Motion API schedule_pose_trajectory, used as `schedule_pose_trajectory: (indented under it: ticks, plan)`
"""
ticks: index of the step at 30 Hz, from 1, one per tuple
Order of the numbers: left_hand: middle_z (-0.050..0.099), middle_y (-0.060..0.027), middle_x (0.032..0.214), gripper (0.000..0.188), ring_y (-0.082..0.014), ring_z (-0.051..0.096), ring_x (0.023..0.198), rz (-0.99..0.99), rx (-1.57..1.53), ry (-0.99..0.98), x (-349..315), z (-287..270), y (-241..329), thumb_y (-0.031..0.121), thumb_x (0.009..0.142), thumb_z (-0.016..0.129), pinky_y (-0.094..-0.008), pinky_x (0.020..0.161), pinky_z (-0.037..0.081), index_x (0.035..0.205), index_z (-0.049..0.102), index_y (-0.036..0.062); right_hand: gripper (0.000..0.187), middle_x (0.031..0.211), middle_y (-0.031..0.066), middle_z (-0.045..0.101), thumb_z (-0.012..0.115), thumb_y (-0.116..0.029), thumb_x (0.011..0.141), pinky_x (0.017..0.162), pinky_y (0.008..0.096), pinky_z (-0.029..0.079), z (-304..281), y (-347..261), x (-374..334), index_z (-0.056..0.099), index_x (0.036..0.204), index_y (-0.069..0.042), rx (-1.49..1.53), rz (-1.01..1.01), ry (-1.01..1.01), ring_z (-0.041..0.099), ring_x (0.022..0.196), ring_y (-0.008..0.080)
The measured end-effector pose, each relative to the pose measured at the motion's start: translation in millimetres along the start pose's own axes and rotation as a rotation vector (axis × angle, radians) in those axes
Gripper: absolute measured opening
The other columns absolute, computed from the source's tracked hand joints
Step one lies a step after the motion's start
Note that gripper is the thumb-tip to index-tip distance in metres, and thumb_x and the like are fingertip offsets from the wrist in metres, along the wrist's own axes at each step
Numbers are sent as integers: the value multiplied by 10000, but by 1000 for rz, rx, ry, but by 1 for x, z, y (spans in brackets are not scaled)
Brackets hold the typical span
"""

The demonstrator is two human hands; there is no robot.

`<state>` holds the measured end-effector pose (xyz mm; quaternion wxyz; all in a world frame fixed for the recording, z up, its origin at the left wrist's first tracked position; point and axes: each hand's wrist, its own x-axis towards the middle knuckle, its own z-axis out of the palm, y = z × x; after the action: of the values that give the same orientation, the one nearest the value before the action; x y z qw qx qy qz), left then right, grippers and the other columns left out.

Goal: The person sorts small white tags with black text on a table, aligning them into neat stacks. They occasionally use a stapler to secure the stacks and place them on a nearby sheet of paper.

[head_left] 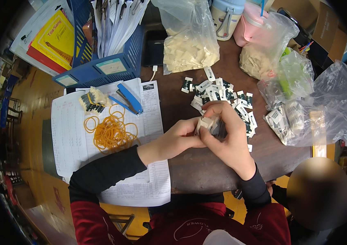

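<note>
A small stack of labels [207, 123] sits between my two hands, above the front part of the brown table. My left hand [181, 136] grips the stack from its left side, fingers closed. From the right, my right hand [228, 132] wraps round the same stack, thumb on the near face and fingers over the far edge. Just beyond my hands spreads a loose pile of black and white labels [212, 92]. Left of my left forearm lies a heap of orange rubber bands [113, 132] on printed sheets [75, 143]. A banded bundle of labels [94, 100] rests beyond the bands.
A blue stapler [126, 100] lies on the sheets. Behind stand a blue file basket [112, 67], a clear bag of cream labels [190, 53], a blue-lidded jug [226, 20] and a pink container [251, 22]. Several plastic bags [324, 110] cover the right side. Another person [320, 196] is at lower right.
</note>
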<state>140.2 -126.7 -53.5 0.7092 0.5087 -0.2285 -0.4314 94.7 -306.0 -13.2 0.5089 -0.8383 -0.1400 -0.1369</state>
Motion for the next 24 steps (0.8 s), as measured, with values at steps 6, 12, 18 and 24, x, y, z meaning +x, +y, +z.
schedule_pose_trajectory:
  ticks: [6, 12, 18, 24]
  plan:
    - [594, -66, 1279, 364, -164, 593, 1202, -63, 91, 18, 1, -4, -3, 9, 956, 567, -380, 1073, 484, 1318, 525, 21, 204, 918, 143, 618, 685, -13, 818, 720, 356, 520, 2, 5, -1, 592, 998, 8, -5, 13, 2, 645, 803, 298]
    - [605, -70, 1294, 364, -213, 601, 1228, -2, -454, 29, 0, -2, -15, 27, 960, 489, -421, 1065, 491, 1316, 540, 79, 198, 967, 107, 658, 658, -40, 833, 820, 307, 514, 0, 10, -1, 609, 1021, -6, 43, 27, 5, 654, 917, 189]
    - [618, -68, 1175, 371, -194, 603, 1099, 62, -457, 284, 6, -4, -12, 1, 854, 485, -406, 971, 505, 1211, 573, 52, 212, 960, 112, 656, 654, -51, 851, 831, 323, 524, -2, 14, -2, 603, 1052, -8, 167, 42, 88, 663, 917, 204]
    - [642, -93, 931, 296, -229, 660, 887, -29, 431, 213, 12, -12, -6, 12, 805, 525, -363, 808, 508, 1092, 597, 20, 172, 946, 31, 637, 637, -93, 898, 788, 274, 490, -6, 21, 0, 601, 1046, -13, 408, 188, 59, 577, 875, 90]
